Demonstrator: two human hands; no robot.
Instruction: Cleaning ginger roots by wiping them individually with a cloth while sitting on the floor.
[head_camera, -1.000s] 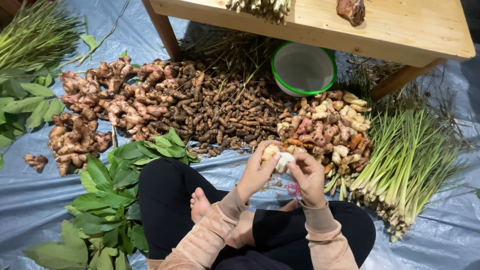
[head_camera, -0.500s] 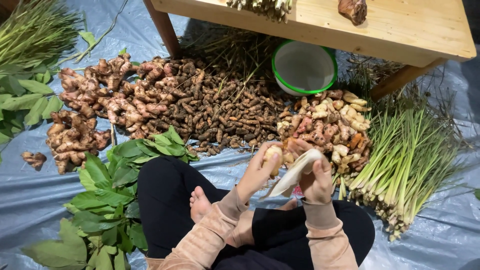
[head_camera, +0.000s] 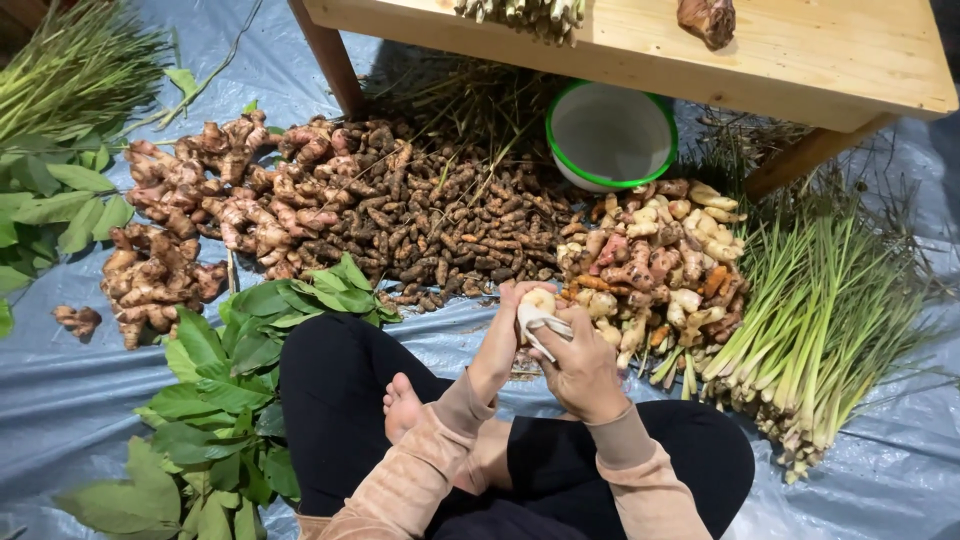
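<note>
I sit cross-legged on a grey plastic sheet (head_camera: 60, 400). My left hand (head_camera: 505, 335) holds a pale yellowish root (head_camera: 538, 300) up in front of me. My right hand (head_camera: 580, 365) grips a white strip (head_camera: 545, 328) pressed against that root, right below it. Both hands hover just in front of a heap of pale and pinkish roots (head_camera: 655, 265). My bare foot (head_camera: 403, 405) shows between my knees.
A pile of small dark roots (head_camera: 450, 215) lies in the middle, knobbly ginger-like roots (head_camera: 200, 215) to the left. Lemongrass stalks (head_camera: 810, 310) lie right, green leaves (head_camera: 215, 400) near left. A green-rimmed white bowl (head_camera: 610, 135) sits under a wooden table (head_camera: 800, 50).
The white strip, which my right hand held stretched out to the side half a second ago, is now drawn in against the root. Both hands have stayed in about the same spot.
</note>
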